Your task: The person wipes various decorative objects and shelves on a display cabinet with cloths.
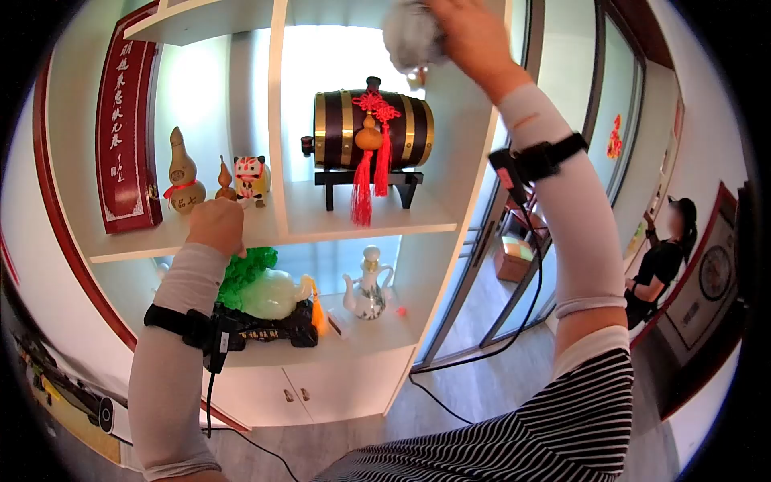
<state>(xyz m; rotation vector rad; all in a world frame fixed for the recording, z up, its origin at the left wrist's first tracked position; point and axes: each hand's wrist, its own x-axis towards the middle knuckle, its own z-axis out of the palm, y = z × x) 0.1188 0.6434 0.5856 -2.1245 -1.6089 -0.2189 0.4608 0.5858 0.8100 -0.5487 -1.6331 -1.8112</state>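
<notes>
My right hand (475,40) is raised at the top of the view, closed around a bunched grey cloth (414,36). Below and left of the cloth, a dark barrel (333,128) with gold bands rests on a black stand, and a small gourd with red tassels (369,138) hangs on its front. My left hand (215,223) is a closed fist at the front edge of the shelf (353,226); what its fingers hold, if anything, is hidden. Just behind it stand a large gourd (183,173), a small gourd (226,181) and a lucky cat figurine (250,177).
A red plaque (128,128) leans at the left. The lower shelf holds a green and white cabbage ornament (273,293) and a white ewer (369,289). Cables (530,313) trail from both wrists. Glass doors (562,161) and another person (662,265) are at the right.
</notes>
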